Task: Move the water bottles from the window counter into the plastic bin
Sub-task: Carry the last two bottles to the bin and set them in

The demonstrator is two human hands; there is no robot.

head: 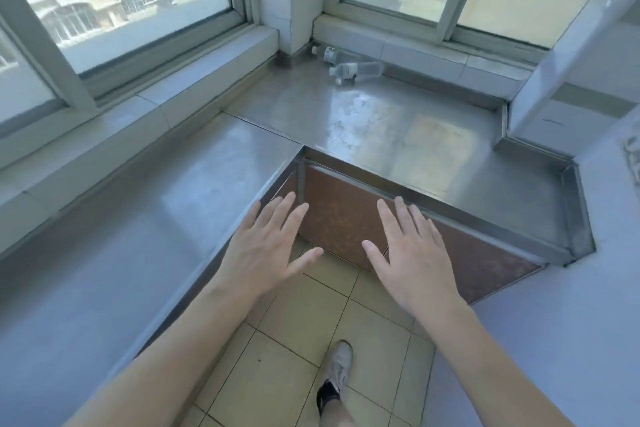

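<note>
Both hands (339,253) flat, fingers spread, empty, near counter (381,121) edge.

You have two water bottles (356,64) lying on the window counter (381,121), both in its far corner, plus two windows (131,0) above that counter.
</note>
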